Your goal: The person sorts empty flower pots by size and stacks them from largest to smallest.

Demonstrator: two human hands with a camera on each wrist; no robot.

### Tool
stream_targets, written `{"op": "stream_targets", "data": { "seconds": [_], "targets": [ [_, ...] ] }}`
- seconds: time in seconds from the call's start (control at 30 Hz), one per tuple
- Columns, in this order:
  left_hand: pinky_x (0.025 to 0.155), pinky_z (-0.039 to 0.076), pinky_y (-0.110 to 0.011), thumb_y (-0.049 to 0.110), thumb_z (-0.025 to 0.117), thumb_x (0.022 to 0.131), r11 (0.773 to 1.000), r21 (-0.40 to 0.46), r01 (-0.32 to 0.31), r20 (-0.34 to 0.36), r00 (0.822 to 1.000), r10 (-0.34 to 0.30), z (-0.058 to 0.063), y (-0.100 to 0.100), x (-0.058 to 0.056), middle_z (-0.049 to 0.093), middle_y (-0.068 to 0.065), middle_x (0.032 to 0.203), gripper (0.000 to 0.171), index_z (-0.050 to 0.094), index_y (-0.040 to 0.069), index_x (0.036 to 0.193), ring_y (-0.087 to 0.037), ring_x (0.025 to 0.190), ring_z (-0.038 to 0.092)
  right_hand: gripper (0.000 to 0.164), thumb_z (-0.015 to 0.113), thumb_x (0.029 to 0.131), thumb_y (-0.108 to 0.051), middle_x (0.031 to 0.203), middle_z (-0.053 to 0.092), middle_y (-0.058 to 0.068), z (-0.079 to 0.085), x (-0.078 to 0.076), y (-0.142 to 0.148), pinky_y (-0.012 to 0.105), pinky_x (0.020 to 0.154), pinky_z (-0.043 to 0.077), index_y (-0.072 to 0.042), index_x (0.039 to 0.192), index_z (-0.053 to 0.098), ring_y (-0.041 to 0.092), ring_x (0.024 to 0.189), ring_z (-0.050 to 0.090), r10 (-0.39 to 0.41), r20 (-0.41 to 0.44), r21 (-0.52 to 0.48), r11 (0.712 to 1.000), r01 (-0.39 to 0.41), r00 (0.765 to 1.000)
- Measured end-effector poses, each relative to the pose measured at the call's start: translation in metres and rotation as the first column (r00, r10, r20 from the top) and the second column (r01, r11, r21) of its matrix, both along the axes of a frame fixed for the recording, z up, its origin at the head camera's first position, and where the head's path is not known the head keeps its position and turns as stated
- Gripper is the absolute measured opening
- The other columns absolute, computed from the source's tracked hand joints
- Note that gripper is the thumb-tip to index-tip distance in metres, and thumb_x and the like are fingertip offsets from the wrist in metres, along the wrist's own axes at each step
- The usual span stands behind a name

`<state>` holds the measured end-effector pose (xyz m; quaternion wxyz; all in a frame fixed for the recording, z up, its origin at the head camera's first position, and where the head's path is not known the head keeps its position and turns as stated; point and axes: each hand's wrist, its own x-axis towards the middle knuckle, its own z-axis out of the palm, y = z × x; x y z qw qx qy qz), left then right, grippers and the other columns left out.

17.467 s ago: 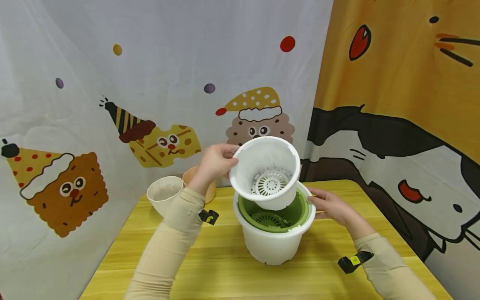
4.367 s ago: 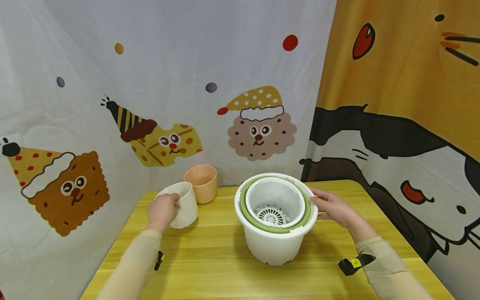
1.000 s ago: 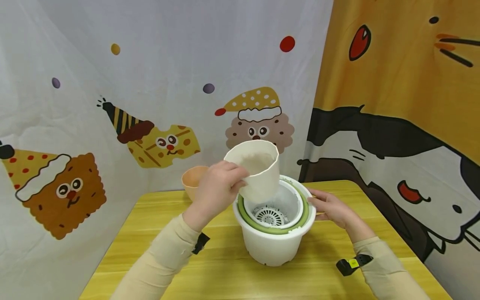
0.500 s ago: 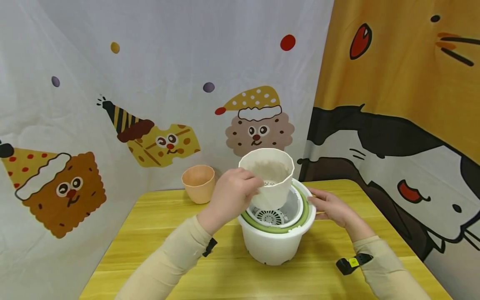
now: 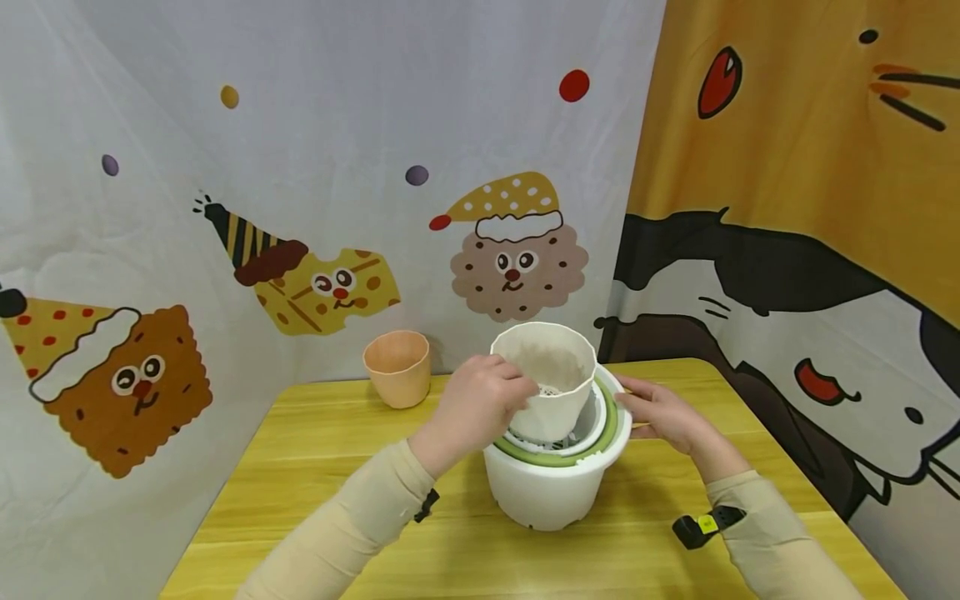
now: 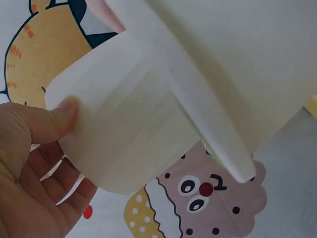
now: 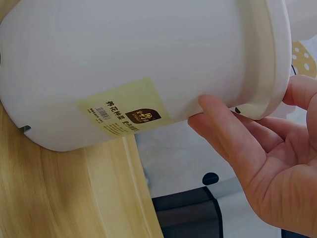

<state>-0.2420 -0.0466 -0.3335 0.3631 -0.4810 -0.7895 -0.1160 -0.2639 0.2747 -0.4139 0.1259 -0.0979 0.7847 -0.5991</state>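
Observation:
My left hand (image 5: pixel 480 410) pinches the near-left rim of a cream flower pot (image 5: pixel 553 415), which has a wavy rim and dirt-stained inside. The cream pot's bottom dips into a nested stack: a smaller white pot (image 5: pixel 599 414) with a slotted base, inside a green pot (image 5: pixel 551 460), inside a large white pot (image 5: pixel 543 496). In the left wrist view, the thumb lies on the cream pot's outer wall (image 6: pixel 119 124), fingers curling under its rim. My right hand (image 5: pixel 666 415) grips the large pot's right rim; a yellow label (image 7: pixel 126 106) shows below it in the right wrist view.
A peach flower pot (image 5: pixel 401 387) stands upright at the back left of the wooden table (image 5: pixel 330 500). Close behind the table hangs a cartoon-printed curtain (image 5: pixel 330 100), with an orange cat-print curtain (image 5: pixel 787 167) on the right.
Earlier, the smaller white pot was lowered into the green one. The left hand then took the cream pot from the back left, carried it right and lowered it into the stack. The right hand stayed.

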Motion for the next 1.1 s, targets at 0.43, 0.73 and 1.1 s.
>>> {"op": "stream_targets", "data": {
  "seconds": [0.43, 0.73, 1.1],
  "targets": [
    [0.072, 0.049, -0.027, 0.007, 0.082, 0.074, 0.999, -0.040, 0.000, 0.001, 1.000, 0.000, -0.021, 0.005, -0.002, 0.071, 0.006, 0.083, 0.019, 0.076, 0.018, 0.088, -0.015, 0.078, 0.063, 0.063, 0.049, 0.105, -0.026, 0.150, 0.032, 0.033, 0.003, 0.002, -0.003, 0.040, 0.085, 0.057, 0.000, 0.156, 0.022, 0.022, 0.105, 0.064, 0.012, 0.009, -0.020, 1.000, -0.012, 1.000],
    [0.070, 0.047, -0.028, 0.002, 0.076, 0.075, 0.998, -0.057, 0.008, 0.015, 1.000, -0.007, -0.035, 0.006, -0.007, 0.068, 0.007, 0.078, 0.019, 0.075, 0.018, 0.084, -0.015, 0.077, 0.061, 0.063, 0.050, 0.105, -0.027, 0.151, 0.031, 0.033, 0.002, 0.002, -0.002, 0.040, 0.086, 0.057, 0.001, 0.155, 0.023, 0.025, 0.107, 0.064, 0.008, 0.010, -0.017, 1.000, -0.007, 1.000],
    [0.069, 0.047, -0.028, 0.005, 0.071, 0.080, 0.993, -0.111, -0.039, 0.000, 0.999, 0.039, -0.045, 0.009, -0.006, 0.068, 0.009, 0.079, 0.018, 0.077, 0.021, 0.085, -0.013, 0.076, 0.059, 0.064, 0.051, 0.105, -0.026, 0.151, 0.031, 0.033, 0.001, 0.002, -0.002, 0.040, 0.086, 0.057, 0.000, 0.156, 0.022, 0.023, 0.104, 0.065, 0.006, 0.018, -0.033, 0.999, -0.006, 1.000]
  ]
}}
